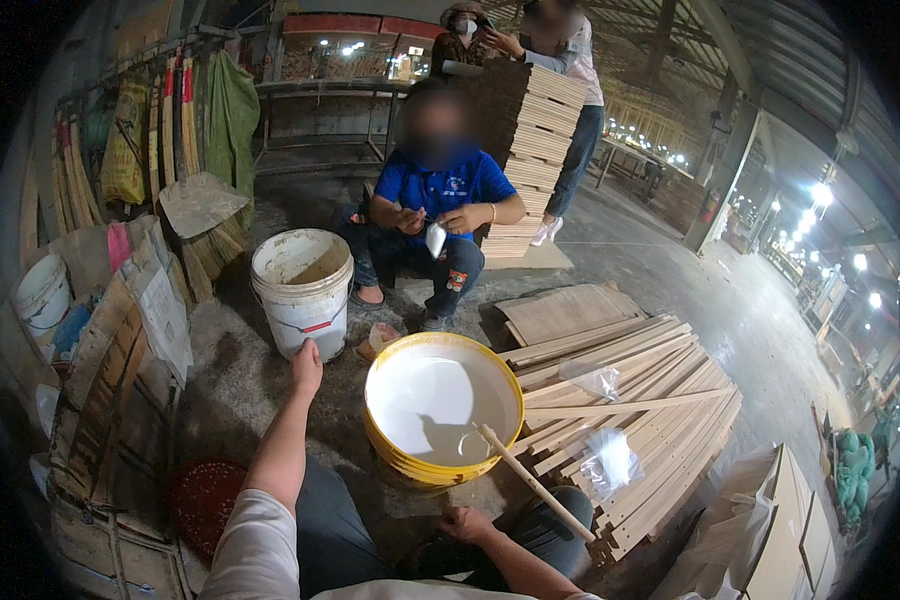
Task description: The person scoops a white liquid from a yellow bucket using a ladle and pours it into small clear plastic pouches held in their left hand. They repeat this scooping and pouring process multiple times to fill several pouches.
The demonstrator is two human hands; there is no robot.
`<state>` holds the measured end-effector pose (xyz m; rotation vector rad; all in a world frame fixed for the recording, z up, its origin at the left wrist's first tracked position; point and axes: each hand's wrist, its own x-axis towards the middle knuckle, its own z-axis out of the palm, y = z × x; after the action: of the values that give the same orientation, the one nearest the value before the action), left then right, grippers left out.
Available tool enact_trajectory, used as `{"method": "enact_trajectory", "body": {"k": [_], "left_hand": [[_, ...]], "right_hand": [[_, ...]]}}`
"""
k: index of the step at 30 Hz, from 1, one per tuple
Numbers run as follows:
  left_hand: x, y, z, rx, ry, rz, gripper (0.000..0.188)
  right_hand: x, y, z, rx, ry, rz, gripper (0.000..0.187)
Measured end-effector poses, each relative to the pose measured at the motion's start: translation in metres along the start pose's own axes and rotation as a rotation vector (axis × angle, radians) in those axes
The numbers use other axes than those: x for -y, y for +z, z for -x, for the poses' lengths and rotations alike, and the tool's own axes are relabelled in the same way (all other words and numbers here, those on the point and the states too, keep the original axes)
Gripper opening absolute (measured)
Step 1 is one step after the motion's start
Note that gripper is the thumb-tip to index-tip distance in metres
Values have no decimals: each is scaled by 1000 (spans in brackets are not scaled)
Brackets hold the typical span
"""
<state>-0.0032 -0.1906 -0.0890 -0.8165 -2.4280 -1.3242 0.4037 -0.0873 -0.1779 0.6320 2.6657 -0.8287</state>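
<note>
My left hand (308, 366) reaches forward to the lower front of a white bucket (300, 290), just under the red grip of its wire handle. Its fingers look curled; what they hold, if anything, is hidden. Close to my lap, my right hand (467, 525) is curled closed with nothing visible in it. Between my hands and the seated person stands a yellow bucket (410, 470) with white liquid (440, 395) inside. A wooden stick (540, 487) leans over its right rim, and its lower end lies near the wooden strips (630, 400).
A co-worker in a blue shirt (440, 190) sits opposite, holding a small white bag (435, 240). Behind rises a tall stack of boards (535, 150), with two people beside it. Brooms and tools (185, 110) lean at the left. Wrapped boards (760, 530) lie at the lower right.
</note>
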Motion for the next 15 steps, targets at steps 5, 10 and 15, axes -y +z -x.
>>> {"method": "enact_trajectory", "body": {"k": [5,10,15], "left_hand": [[-2,7,0,21,71,3,18],[3,10,-1,60,69,-45,18],[4,8,1,168,-46,63,20]], "right_hand": [[-9,2,-3,48,31,0,36],[-15,11,-9,-5,16,-32,33],[-19,11,-10,-3,-33,-48,31]]}}
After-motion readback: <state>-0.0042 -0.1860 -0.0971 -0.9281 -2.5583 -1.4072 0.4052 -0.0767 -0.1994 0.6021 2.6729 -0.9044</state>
